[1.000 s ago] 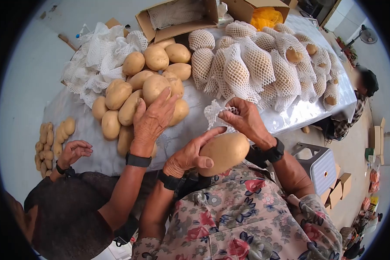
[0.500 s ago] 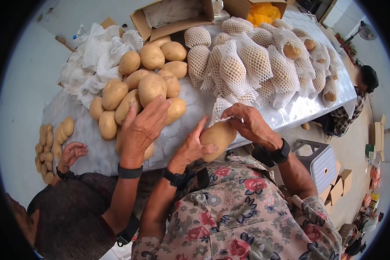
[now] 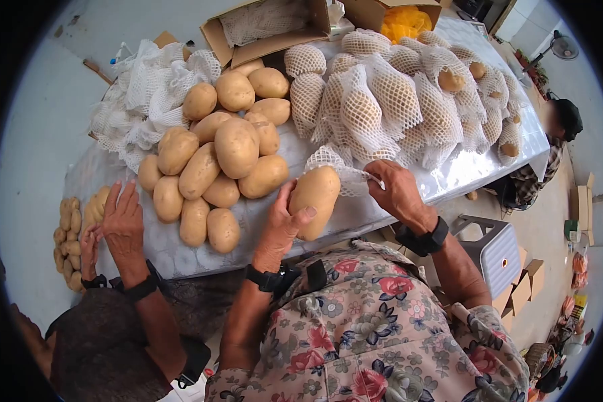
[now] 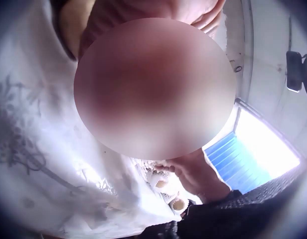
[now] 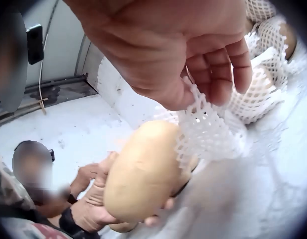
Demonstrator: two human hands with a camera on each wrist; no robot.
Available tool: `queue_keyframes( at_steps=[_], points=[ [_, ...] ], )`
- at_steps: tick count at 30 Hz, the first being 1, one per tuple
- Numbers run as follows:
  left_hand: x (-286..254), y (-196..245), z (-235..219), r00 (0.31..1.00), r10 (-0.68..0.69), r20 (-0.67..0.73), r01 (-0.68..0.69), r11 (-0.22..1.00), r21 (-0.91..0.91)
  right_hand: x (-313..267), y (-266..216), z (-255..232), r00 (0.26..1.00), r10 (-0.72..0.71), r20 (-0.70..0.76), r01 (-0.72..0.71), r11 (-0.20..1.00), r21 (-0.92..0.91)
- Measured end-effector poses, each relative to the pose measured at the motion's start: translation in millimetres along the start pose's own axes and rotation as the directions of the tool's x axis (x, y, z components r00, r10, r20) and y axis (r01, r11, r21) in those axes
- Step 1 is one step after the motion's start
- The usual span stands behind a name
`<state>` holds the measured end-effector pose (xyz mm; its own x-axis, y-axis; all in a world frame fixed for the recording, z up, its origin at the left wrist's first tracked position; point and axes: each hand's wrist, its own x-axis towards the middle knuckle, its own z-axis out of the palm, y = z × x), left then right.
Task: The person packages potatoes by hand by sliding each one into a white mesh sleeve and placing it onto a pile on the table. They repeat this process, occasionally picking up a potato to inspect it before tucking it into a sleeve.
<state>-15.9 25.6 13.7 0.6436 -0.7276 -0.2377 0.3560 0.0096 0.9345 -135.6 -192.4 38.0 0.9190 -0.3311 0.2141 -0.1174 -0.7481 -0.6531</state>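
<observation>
My left hand (image 3: 275, 231) grips a large bare potato (image 3: 315, 201), holding it upright over the near edge of the table. Between the thumb and fingers of my right hand (image 3: 400, 194) the edge of a white foam net sleeve (image 3: 350, 181) is pinched. The sleeve lies against the potato's far right side, and the right wrist view shows its mesh (image 5: 208, 137) overlapping the potato's end (image 5: 143, 172). Most of the left wrist view is blurred out. A heap of bare potatoes (image 3: 238, 147) sits just left of the held one.
Net-wrapped potatoes (image 3: 365, 107) crowd the table's right side. Loose foam nets (image 3: 151, 87) are piled back left, near an open cardboard box (image 3: 271, 37). Another person's hands (image 3: 122, 224) are at the left, by small potato piles (image 3: 69, 231). A stool (image 3: 492, 258) stands right.
My left hand has tilted the potato upright and moved it left and up. My right hand has drawn the foam net sleeve along the potato's far side. The other person's hand has left the heap.
</observation>
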Motion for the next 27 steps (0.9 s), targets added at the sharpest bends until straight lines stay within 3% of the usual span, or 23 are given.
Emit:
queue_keyframes(
  at_steps=[1,4,6,7,8,11,14,15,18,22,25,26,27],
  points=[
    [1.1,-1.1,0.6,1.0,0.013,-0.011,-0.012,0.998,0.057,2.0,-7.4,3.5,0.999,-0.015,-0.029,0.017,0.998,0.056],
    [6.3,-5.7,3.7,0.995,0.081,-0.06,-0.064,0.967,0.247,2.8,-36.3,3.9,0.992,0.008,0.128,-0.067,0.887,0.457],
    [11.7,-15.8,5.5,0.981,0.163,-0.106,-0.108,0.911,0.398,0.6,-39.2,13.3,0.977,-0.185,0.107,0.115,0.878,0.464],
    [15.1,-26.4,4.7,0.961,0.263,-0.088,-0.227,0.927,0.299,-1.0,-40.1,16.1,0.959,-0.233,0.161,0.141,0.884,0.445],
    [17.9,-33.0,2.9,0.959,0.256,-0.123,-0.222,0.946,0.235,-2.1,-42.3,17.6,0.936,-0.279,0.215,0.167,0.889,0.427],
    [24.6,-32.3,7.0,0.944,0.229,-0.236,-0.227,0.973,0.037,-8.0,-32.9,19.5,0.851,-0.206,0.482,0.012,0.927,0.374],
    [29.8,-34.3,6.5,0.925,0.319,-0.205,-0.29,0.943,0.16,-14.0,-21.7,28.1,0.846,0.048,0.531,-0.286,0.881,0.376],
    [30.0,-33.2,9.1,0.912,0.369,-0.182,-0.319,0.913,0.253,-12.4,-15.3,28.5,0.857,0.033,0.514,-0.302,0.841,0.449],
    [27.9,-30.7,15.7,0.882,0.458,-0.11,-0.368,0.817,0.444,-7.1,-10.3,27.1,0.835,0.035,0.549,-0.493,0.488,0.72],
    [20.5,-28.5,22.0,0.898,0.427,-0.106,-0.346,0.835,0.427,-4.8,-16.4,12.1,0.756,-0.082,0.65,-0.583,0.369,0.724],
    [21.0,-19.3,21.3,0.875,0.477,-0.087,-0.409,0.822,0.396,-0.3,-19.1,4.1,0.781,-0.069,0.621,-0.594,0.224,0.772],
    [24.8,-13.4,22.3,0.859,0.507,-0.065,-0.442,0.801,0.404,7.0,-21.5,-0.5,0.782,0.012,0.623,-0.597,0.296,0.745],
    [27.4,-9.6,23.9,0.841,0.539,-0.044,-0.476,0.777,0.411,13.4,-23.9,7.2,0.842,0.046,0.538,-0.516,0.363,0.776]
  ],
)
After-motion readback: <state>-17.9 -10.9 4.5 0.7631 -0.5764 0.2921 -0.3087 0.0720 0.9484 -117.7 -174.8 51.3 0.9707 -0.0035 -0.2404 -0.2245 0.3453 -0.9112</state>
